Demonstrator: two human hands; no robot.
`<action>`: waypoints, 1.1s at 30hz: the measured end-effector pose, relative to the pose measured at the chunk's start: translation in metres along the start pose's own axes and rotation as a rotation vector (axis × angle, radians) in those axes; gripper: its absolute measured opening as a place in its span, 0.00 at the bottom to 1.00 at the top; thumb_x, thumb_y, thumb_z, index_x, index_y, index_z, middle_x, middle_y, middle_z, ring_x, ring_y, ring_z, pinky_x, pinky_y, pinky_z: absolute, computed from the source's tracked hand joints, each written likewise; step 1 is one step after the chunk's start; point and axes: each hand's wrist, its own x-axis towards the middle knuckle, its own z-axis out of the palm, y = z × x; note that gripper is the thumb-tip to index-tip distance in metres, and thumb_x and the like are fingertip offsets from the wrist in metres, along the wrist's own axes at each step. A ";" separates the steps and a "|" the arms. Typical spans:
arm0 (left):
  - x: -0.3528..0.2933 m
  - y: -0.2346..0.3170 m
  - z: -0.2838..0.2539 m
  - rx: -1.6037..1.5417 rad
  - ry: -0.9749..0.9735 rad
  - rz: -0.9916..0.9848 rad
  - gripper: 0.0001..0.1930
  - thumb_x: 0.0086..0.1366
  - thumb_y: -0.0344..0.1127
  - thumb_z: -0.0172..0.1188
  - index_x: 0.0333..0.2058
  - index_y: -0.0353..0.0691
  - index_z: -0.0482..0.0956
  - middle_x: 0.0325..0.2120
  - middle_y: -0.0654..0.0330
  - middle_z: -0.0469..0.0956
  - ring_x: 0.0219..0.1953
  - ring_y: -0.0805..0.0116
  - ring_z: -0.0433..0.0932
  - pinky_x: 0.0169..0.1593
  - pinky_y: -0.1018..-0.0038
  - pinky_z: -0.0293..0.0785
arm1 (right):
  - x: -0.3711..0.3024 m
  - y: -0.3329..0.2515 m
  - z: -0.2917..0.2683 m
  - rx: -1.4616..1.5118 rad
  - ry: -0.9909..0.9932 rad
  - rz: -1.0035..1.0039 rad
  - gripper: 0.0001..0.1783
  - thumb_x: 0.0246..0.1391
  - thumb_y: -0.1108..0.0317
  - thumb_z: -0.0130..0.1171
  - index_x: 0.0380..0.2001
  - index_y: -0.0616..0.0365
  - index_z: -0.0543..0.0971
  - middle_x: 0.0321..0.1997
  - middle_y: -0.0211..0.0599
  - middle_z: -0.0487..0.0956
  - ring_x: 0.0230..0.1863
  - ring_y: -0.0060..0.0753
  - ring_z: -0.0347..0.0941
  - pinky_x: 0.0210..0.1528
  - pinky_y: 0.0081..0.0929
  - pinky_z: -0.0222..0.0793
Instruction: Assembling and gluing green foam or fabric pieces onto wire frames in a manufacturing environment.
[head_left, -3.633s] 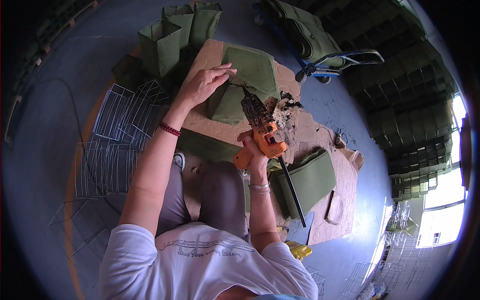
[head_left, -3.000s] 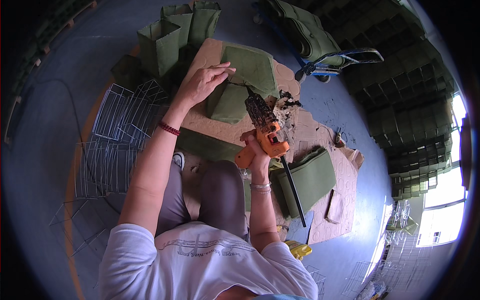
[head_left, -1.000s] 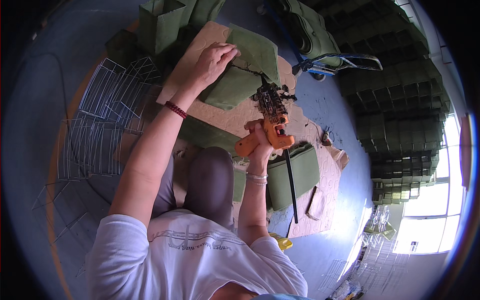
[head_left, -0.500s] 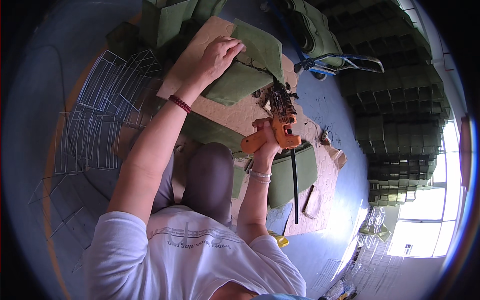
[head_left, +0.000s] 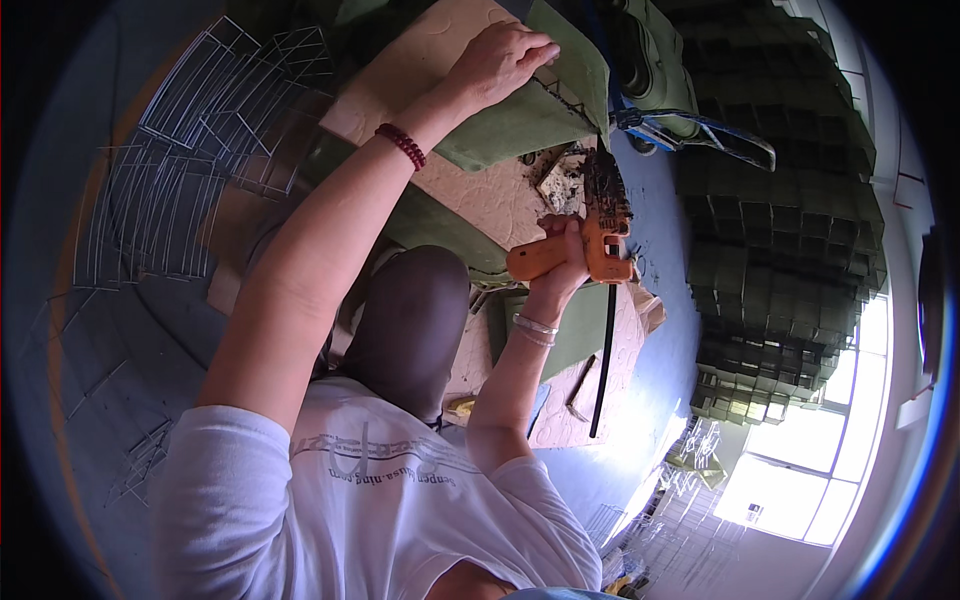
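Note:
My left hand (head_left: 500, 65), wearing a dark red bead bracelet, is closed with its fingertips pinched at the top edge of a folded green felt piece (head_left: 490, 135). One panel of that felt stands raised, and dark strands run along its inner fold. In my right hand (head_left: 568, 262) is an orange glue gun (head_left: 605, 262), its front caked with black residue. Its tip is close to the felt's right-hand corner; whether they touch I cannot tell. A long black glue stick (head_left: 608, 365) hangs from the gun's rear.
Beneath the felt lies a tan patterned board (head_left: 450, 200) with black scraps. Wire frames (head_left: 190, 110) pile up at the left. A blue trolley (head_left: 700, 130) carries rolled green material. Stacked dark green boxes (head_left: 780, 230) line the right side. Another green panel (head_left: 560, 325) lies near my right forearm.
The view has shifted, and the hands, felt and work area appear higher and farther right. My left hand still pinches the felt, and my right hand keeps hold of the glue gun.

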 end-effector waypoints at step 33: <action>-0.004 -0.010 0.020 0.195 0.108 0.205 0.14 0.70 0.40 0.49 0.39 0.34 0.77 0.32 0.52 0.77 0.36 0.55 0.76 0.41 0.64 0.75 | -0.003 -0.008 0.000 -0.181 -0.057 0.034 0.08 0.58 0.67 0.53 0.30 0.60 0.72 0.28 0.35 0.71 0.35 0.36 0.69 0.47 0.34 0.66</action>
